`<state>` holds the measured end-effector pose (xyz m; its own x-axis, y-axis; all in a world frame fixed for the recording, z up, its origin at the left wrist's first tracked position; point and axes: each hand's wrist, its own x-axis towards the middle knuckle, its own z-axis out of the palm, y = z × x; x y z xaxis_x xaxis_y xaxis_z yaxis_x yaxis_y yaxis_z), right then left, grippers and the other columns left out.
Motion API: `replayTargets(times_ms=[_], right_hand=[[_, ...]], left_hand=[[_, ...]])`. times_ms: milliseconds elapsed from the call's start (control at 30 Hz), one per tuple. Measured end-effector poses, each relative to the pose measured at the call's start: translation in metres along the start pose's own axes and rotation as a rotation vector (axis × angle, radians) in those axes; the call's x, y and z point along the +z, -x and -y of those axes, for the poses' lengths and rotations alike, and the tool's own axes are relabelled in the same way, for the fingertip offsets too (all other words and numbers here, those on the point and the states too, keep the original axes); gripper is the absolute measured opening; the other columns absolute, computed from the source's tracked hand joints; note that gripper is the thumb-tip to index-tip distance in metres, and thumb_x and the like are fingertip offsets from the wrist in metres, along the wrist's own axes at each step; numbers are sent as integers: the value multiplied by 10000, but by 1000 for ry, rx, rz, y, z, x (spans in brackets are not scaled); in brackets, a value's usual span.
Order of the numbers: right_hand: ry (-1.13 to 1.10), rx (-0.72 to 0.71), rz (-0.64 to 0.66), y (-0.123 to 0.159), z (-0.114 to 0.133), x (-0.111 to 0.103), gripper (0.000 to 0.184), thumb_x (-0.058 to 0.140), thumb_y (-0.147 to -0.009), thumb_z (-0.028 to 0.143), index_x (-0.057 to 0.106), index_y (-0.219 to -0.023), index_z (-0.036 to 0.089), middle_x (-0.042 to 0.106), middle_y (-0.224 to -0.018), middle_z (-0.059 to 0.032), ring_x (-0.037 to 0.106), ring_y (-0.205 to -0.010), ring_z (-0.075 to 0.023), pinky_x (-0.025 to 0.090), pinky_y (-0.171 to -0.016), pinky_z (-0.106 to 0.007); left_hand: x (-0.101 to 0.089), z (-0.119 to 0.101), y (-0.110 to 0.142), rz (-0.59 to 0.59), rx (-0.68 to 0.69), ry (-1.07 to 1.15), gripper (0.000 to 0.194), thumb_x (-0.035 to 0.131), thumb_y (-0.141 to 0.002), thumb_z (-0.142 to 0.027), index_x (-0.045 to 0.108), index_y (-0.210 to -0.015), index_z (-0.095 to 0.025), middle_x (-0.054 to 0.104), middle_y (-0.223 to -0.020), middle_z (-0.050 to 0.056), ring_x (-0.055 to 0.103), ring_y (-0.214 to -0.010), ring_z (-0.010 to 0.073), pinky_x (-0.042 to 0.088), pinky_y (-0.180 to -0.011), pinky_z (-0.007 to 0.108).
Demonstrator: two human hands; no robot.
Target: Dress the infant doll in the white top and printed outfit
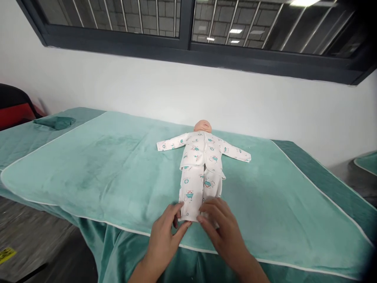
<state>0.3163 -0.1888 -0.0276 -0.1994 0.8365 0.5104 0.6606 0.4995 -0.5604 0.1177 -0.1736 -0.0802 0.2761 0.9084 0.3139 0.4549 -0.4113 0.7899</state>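
Note:
A baby doll (203, 125) lies on its back on a green bed cover, its head toward the wall. It wears a white baby jacket (196, 149) printed with teal and red figures, both sleeves spread out sideways. Matching baby pants (191, 190) run down toward me from under the jacket's hem. At the cuff of the pant leg on the left, my left hand (164, 236) has its thumb and curled fingers around the left corner. My right hand (223, 228) pinches that cuff's right side and covers the end of the other leg.
The light green cover (123, 157) has a white border and hangs over the front edge. A face hole (55, 122) is at the bed's left end. Behind stand a white wall (132, 86) and a dark-framed window (185, 43). A red and black chair (14, 106) is far left.

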Motion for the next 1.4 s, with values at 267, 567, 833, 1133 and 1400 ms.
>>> replayTargets(times_ms=[267,567,833,1133,1400], right_hand=[[408,48,-78,-82,-37,-14,298,542,-907,119,554,-1187,221,608,-1218,-79,522,-1138,-255,423,-920,-397],[582,11,-122,-108,-63,15,146,495,-938,125,613,-909,207,663,-929,-39,521,-945,-227,353,-831,-372],[398,-3,-91,-95,-64,8,111,538,-893,129,589,-838,210,643,-877,-18,502,-919,-209,351,-850,-361],[-32,147,-277,-86,-73,-10,138,491,-965,298,590,-907,222,632,-931,-38,568,-920,-196,444,-845,-362],[-152,488,-254,-69,-94,-15,289,520,-931,493,569,-872,215,626,-846,-23,574,-760,-177,479,-691,-317]], left_hand=[[-17,18,-88,-179,47,-58,251,549,-938,-279,577,-1185,-247,599,-1060,43,584,-991,181,476,-837,307],[7,31,-149,-144,65,-324,139,439,-952,-234,573,-918,-220,618,-932,44,585,-901,212,446,-770,337],[0,30,-135,-118,103,-284,122,447,-918,-204,539,-838,-213,587,-882,33,550,-872,206,431,-782,341],[-15,52,-154,-72,200,-390,277,466,-788,-79,634,-966,-209,634,-1126,74,560,-1088,233,448,-965,389],[-33,89,-213,-208,-43,-862,578,356,-949,-236,337,-1506,-79,359,-1577,184,295,-1461,322,278,-1157,536]])
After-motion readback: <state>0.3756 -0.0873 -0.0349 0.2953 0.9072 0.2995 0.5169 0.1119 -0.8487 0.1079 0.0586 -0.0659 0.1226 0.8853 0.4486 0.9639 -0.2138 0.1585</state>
